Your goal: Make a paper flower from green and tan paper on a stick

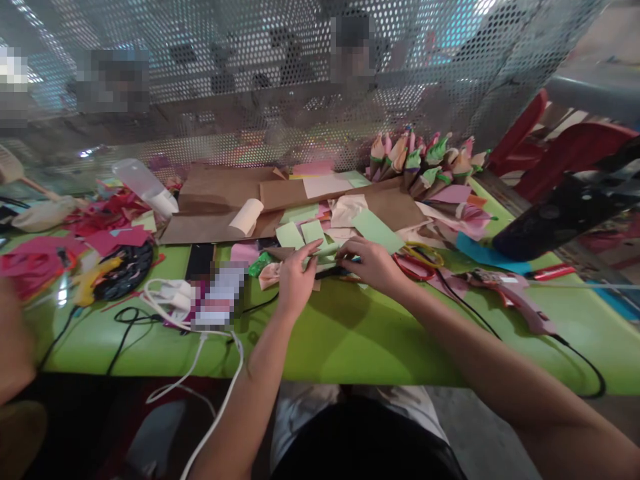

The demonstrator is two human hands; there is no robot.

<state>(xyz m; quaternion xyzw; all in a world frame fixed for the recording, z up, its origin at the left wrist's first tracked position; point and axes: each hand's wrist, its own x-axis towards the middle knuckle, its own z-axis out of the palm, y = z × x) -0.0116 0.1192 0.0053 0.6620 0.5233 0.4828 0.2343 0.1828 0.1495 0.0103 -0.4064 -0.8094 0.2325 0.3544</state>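
Observation:
A small piece of pale green paper (328,253) lies between my hands, low over the table and seemingly curled or rolled. My left hand (299,275) grips its left end between thumb and fingers. At the other end, the bent fingers of my right hand (369,261) pinch it. Just behind are light green paper squares (313,231) and a larger green sheet (378,230). Beside my left hand lie a crumpled peach paper piece (270,276) and a shiny green wad (259,265). Red-handled scissors (415,267) lie right of my right hand.
Brown paper sheets (215,193) spread along the back. Paper cones with coloured tops (430,157) stand at back right. A pink glue gun (525,303), its cord trailing, and a dark bottle (537,217) are at right. A phone (220,297) with white cables lies left. Another person's arm (15,340) shows at far left.

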